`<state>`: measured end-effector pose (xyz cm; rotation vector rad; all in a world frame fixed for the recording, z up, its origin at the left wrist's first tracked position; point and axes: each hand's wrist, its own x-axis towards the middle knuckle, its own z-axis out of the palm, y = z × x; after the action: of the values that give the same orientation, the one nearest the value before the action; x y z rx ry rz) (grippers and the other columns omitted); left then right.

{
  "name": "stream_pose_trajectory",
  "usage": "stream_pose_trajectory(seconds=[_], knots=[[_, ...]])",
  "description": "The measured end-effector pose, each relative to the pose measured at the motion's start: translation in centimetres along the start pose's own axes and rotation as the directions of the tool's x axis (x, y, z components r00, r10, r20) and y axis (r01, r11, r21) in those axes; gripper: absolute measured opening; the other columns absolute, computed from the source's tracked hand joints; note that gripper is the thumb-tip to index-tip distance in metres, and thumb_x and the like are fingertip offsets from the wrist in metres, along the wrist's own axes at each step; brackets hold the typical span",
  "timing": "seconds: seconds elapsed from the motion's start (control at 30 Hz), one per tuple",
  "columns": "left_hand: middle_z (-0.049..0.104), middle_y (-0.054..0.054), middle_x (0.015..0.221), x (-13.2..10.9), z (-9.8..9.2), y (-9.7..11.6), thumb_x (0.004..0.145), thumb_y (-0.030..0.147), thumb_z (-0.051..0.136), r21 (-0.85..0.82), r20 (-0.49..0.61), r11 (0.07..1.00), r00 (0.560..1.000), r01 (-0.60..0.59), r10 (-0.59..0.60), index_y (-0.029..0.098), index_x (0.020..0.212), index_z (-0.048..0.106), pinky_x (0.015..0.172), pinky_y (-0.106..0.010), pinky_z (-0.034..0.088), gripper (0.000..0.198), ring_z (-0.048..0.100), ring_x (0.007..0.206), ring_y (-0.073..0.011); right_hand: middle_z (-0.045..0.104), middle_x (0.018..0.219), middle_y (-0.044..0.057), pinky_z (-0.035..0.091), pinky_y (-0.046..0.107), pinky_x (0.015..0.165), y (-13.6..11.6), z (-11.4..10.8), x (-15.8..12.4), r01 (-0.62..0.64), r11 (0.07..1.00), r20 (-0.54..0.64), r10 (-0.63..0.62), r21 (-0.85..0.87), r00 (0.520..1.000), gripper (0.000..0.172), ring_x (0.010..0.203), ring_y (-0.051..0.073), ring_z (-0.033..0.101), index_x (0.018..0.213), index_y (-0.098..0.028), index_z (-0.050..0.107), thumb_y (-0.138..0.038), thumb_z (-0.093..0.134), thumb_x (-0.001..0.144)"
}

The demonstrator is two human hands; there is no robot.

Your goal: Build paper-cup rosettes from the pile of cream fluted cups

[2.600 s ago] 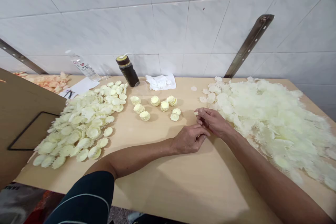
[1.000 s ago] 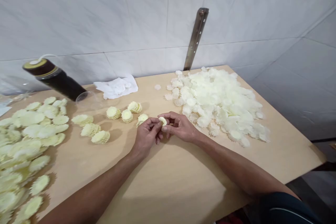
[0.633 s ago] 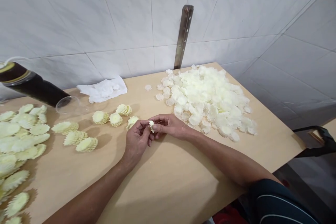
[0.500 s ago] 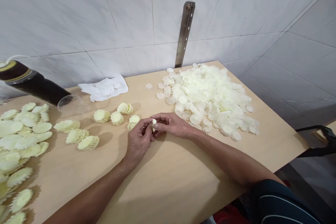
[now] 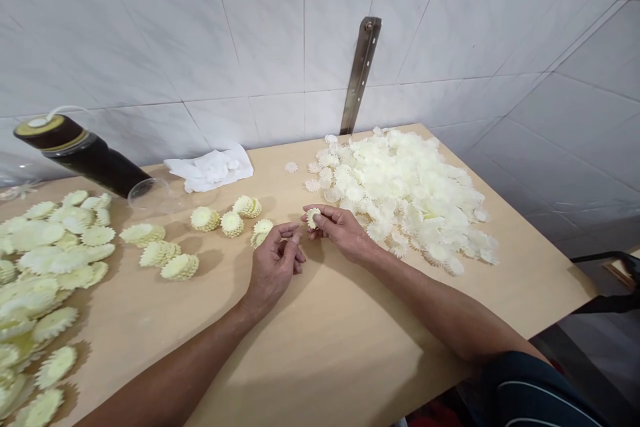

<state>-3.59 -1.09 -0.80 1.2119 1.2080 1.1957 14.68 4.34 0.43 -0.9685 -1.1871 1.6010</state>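
Head camera view, looking forward and down across a pale wood-toned table (image 5: 310, 367): two bare hands are near each other but no longer meet. Half a second ago, the fingers of both were closed together around one small scalloped piece (image 5: 313, 217), seen nearly edge-on. Now the left hand (image 5: 276, 265) has drawn a little apart, its fingers loosely curled, with nothing showing between them. The right hand (image 5: 340, 230) alone grasps the piece, pinched between thumb and fingers, its round, pale yellow face turned toward the camera. This suggests that the two-handed handling has paused or finished for this piece, leaving the left hand free; whether more layers are wanted cannot be told. Just beyond the left fingertips sits a toothed-edge stack (image 5: 261, 232), and further left stand more short stacks (image 5: 233, 224) of the same pale yellow. None of these appears to have been shifted on the table. Beside the right hand spreads a broad heap of thin, translucent discs (image 5: 415, 187); at far left lies a pile of thicker-looking discs (image 5: 60, 247). Behind them are a dark bottle (image 5: 100, 157) and a crumpled white tissue (image 5: 210, 170).
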Motion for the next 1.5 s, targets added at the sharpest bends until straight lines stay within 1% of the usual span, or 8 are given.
stream_pose_trajectory(seconds=[0.23,0.43,0.63,0.83,1.03,1.2,1.37,1.5], knots=[[0.068,0.0,0.069,0.0,-0.2,-0.6,0.101,0.05,0.066,0.026,0.03,1.0,1.0,0.009,-0.01,0.017,0.117,0.068,0.051,-0.023,0.053,0.037,0.061,0.052,-0.0115,0.071,0.076,0.002,0.059,0.032,0.071,-0.6,-0.7,-0.2,0.076,0.988,0.07,-0.067,-0.138,0.995,0.038,0.068,0.016,0.066,0.097,-0.019,0.08,-0.056,0.082,0.088],[0.066,0.002,0.066,0.0,-0.1,-0.1,0.1,0.053,0.067,0.011,0.026,1.0,1.0,-0.01,0.01,0.017,0.122,0.067,0.051,-0.022,0.053,0.042,0.062,0.052,-0.0119,0.076,0.097,0.004,0.059,0.032,0.081,-0.4,-0.9,-0.2,0.047,0.982,0.168,-0.015,-0.186,0.986,0.041,0.084,0.018,0.07,0.11,-0.02,0.077,-0.054,0.083,0.088],[0.065,0.002,0.063,-0.1,0.2,0.1,0.099,0.056,0.069,0.001,0.043,1.0,0.999,-0.019,0.018,0.016,0.115,0.07,0.048,-0.021,0.051,0.043,0.059,0.048,-0.0102,0.076,0.087,0.004,0.059,0.034,0.077,-0.3,-0.7,-0.5,0.034,0.958,0.105,-0.004,-0.284,0.994,0.048,0.078,0.019,0.07,0.117,-0.018,0.078,-0.054,0.083,0.087],[0.065,0.003,0.063,0.1,0.2,-0.3,0.095,0.055,0.074,-0.023,0.02,0.999,0.999,-0.031,0.032,0.016,0.104,0.071,0.044,-0.021,0.049,0.04,0.056,0.044,-0.0086,0.08,0.107,0.009,0.061,0.042,0.093,0.4,-0.6,-0.6,0.003,0.971,0.113,0.025,-0.237,0.993,0.058,0.096,0.024,0.075,0.135,-0.019,0.072,-0.053,0.083,0.089],[0.066,0.0,0.068,0.1,0.3,-0.6,0.096,0.05,0.074,0.003,0.016,0.996,0.996,-0.089,0.089,0.016,0.098,0.074,0.045,-0.021,0.049,0.034,0.059,0.048,-0.0086,0.081,0.102,0.005,0.058,0.038,0.093,0.8,-0.4,-0.7,-0.045,0.991,0.097,0.058,-0.124,0.994,0.054,0.09,0.02,0.072,0.127,-0.022,0.079,-0.054,0.087,0.084],[0.071,-0.001,0.076,-0.2,0.4,-0.2,0.096,0.051,0.073,-0.043,0.03,0.997,0.997,-0.069,0.071,0.018,0.103,0.068,0.045,-0.021,0.05,0.034,0.06,0.051,-0.0094,0.077,0.082,0.002,0.056,0.033,0.083,-0.3,-0.3,-1.0,0.041,0.965,0.051,-0.029,-0.258,0.998,0.045,0.08,0.018,0.07,0.12,-0.021,0.083,-0.054,0.081,0.09],[0.068,0.001,0.071,-0.5,0.4,-0.1,0.098,0.051,0.07,-0.021,0.052,0.997,0.996,-0.076,0.077,0.018,0.101,0.065,0.045,-0.02,0.049,0.034,0.059,0.05,-0.0085,0.079,0.084,0.004,0.058,0.033,0.07,-1.6,-0.2,-1.3,0.044,0.929,0.073,-0.019,-0.368,0.997,0.042,0.069,0.018,0.069,0.109,-0.019,0.085,-0.055,0.082,0.087],[0.065,0.003,0.068,-0.5,0.4,-0.1,0.098,0.05,0.07,-0.027,0.047,0.996,0.995,-0.086,0.087,0.018,0.108,0.063,0.045,-0.02,0.049,0.034,0.059,0.05,-0.0098,0.08,0.086,0.004,0.06,0.034,0.077,-1.2,-0.7,-0.7,-0.008,0.935,0.104,0.048,-0.354,0.993,0.045,0.078,0.02,0.072,0.11,-0.018,0.085,-0.049,0.091,0.078]])
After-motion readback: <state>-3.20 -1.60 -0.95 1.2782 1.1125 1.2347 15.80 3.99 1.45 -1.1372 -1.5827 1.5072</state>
